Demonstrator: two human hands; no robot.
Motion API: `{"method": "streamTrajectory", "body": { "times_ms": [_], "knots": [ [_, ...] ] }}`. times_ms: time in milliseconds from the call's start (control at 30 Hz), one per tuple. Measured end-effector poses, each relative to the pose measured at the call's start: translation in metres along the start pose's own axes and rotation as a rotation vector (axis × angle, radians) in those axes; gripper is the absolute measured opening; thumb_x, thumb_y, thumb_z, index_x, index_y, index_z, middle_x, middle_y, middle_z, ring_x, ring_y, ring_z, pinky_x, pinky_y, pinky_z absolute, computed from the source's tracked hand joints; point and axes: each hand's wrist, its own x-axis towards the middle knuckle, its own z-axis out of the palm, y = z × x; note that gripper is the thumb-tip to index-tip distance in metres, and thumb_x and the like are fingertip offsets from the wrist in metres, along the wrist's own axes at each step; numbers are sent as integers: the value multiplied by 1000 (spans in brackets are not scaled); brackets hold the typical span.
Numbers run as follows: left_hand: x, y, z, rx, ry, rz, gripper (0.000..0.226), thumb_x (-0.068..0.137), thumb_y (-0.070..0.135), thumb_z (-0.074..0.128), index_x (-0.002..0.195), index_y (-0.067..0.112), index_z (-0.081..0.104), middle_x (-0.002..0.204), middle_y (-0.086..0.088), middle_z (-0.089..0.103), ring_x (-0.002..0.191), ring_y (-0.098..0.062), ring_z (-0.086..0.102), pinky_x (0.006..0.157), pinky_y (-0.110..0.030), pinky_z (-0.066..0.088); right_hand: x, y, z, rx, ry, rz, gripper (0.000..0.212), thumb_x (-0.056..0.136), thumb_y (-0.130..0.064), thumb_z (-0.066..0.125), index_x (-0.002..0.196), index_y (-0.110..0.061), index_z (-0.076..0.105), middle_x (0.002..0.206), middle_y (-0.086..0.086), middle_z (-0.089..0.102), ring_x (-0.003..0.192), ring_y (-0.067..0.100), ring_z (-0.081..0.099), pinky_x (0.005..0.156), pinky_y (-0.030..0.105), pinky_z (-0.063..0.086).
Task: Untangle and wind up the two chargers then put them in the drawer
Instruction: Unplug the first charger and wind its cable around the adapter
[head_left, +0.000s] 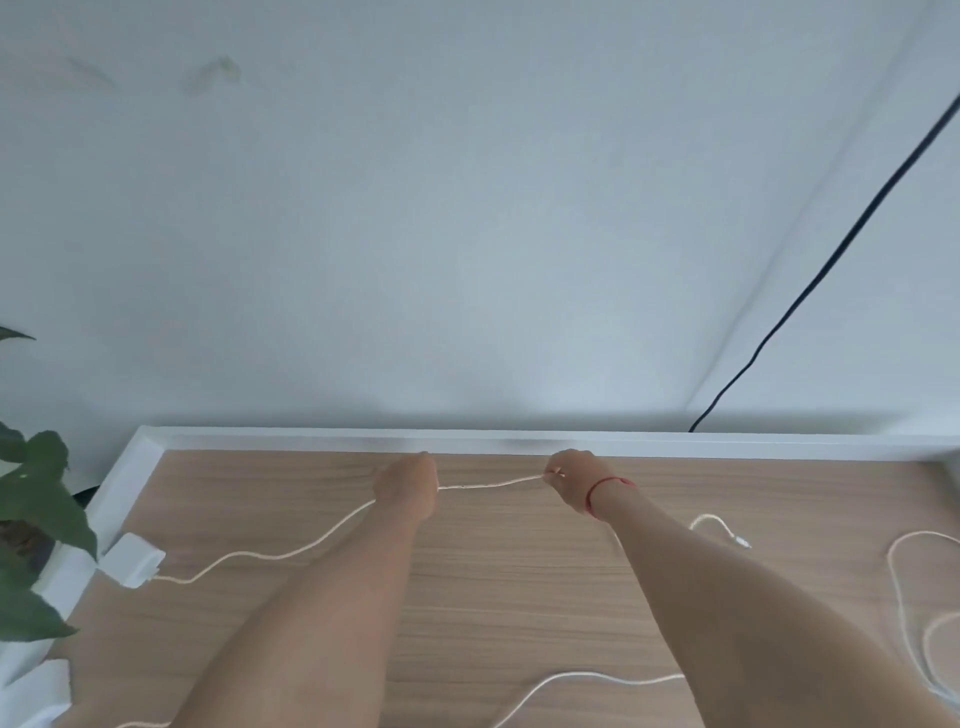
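Left hand (408, 486): fingers curled round the white cable (488, 484). Right hand (569, 480): pinches the same cable between thumb and fingertip. The short run between the hands is taut, just above the wooden tabletop (519, 571). From the left hand the cable trails slack, left and toward the person, to the white charger brick (132, 561) at the table's left edge. Second cable (901, 608) lies looped well right of the right hand. A connector end (742, 543) lies beside the right forearm. Plant (36, 499) is left of the brick.

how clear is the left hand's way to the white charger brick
Probably yes: the charger brick lies uncovered on the desk, nothing between it and the left hand, though that hand grips the cable.
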Motion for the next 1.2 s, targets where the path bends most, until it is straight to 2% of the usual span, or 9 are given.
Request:
{"method": "streamTrajectory", "body": {
  "times_ms": [233,300,400,500,733,967,1033,1133,1200],
  "knots": [
    [3,39,-7,-122,-107,71,14,88,21,61,101,16,66,102,-3,67,97,-27,64,81,-33,50,12,-16,-6,42,27,-65,25,101,-26,42,111,-21,64,119,0,62,111,23,57,95,34,40],
    [5,57,-4,-178,-150,135,10,88,22,60,80,18,65,93,-6,67,92,-29,64,73,-31,47,13,-25,-1,66,15,-74,25,101,-26,42,112,-20,64,120,0,62,112,24,57,96,35,42],
    [11,74,2,-211,-173,192,34,90,20,52,57,15,49,75,-8,63,82,-32,66,67,-33,48,15,-25,3,119,7,-57,26,99,-26,42,109,-19,65,120,2,62,109,25,58,92,36,46],
    [13,75,-2,-212,-140,190,22,91,16,50,73,13,63,89,-10,70,88,-32,67,68,-31,47,13,-6,-3,154,19,-36,28,101,-27,42,111,-13,64,117,6,62,108,26,58,91,34,46],
    [18,70,-5,-165,-105,143,22,95,17,47,99,8,66,95,-12,66,96,-33,65,66,-28,38,3,58,-15,222,99,113,29,100,-24,43,108,-6,64,111,11,65,100,30,60,82,32,45],
    [8,126,1,-308,-127,311,23,99,24,41,98,15,63,99,-6,68,95,-29,62,79,-34,48,8,49,-11,187,73,79,25,99,-25,42,107,-18,64,118,5,61,106,28,59,89,32,44],
    [10,135,1,-332,-137,356,27,100,27,42,95,13,64,88,-6,65,86,-31,60,71,-33,45,7,58,-15,137,87,92,25,99,-23,40,108,-20,64,119,3,61,108,27,58,90,32,43],
    [11,140,3,-352,-154,363,41,101,28,40,63,13,41,62,-1,41,64,-30,41,59,-31,29,2,83,-23,81,128,126,25,100,-21,40,109,-19,64,119,3,63,111,26,57,91,33,42],
    [12,144,6,-364,-170,349,45,101,32,38,61,16,28,59,1,32,59,-23,32,58,-31,25,-3,104,-27,43,144,180,24,100,-18,40,108,-19,63,117,3,63,110,26,58,88,33,41]
  ]
}}
